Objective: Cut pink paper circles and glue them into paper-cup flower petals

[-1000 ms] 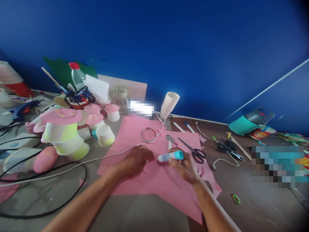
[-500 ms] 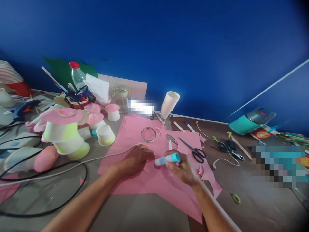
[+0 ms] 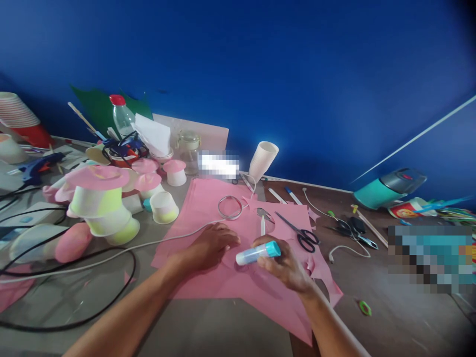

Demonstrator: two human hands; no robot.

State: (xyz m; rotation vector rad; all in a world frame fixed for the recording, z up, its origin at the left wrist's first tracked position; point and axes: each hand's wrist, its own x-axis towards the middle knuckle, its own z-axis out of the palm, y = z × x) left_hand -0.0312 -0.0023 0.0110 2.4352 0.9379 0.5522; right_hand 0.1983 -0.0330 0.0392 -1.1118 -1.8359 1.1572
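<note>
My right hand (image 3: 286,265) holds a glue stick (image 3: 256,253) with a turquoise end, its pale tip pointing left and down at the pink paper (image 3: 208,208). My left hand (image 3: 211,245) lies flat on that pink paper just left of the glue tip, pressing it to the table. Black scissors (image 3: 299,232) lie on the paper right behind my right hand. A clear tape ring (image 3: 229,207) sits on the paper farther back.
Pink-topped paper cups (image 3: 98,198) crowd the left side, with black and white cables (image 3: 74,267) looping in front of them. An upright white paper cup (image 3: 263,161), markers, a second pair of scissors (image 3: 353,230) and a teal kettle (image 3: 386,187) lie toward the blue wall.
My right hand has drawn the glue stick left and toward me across the pink paper. My left hand has stayed pressed in place.
</note>
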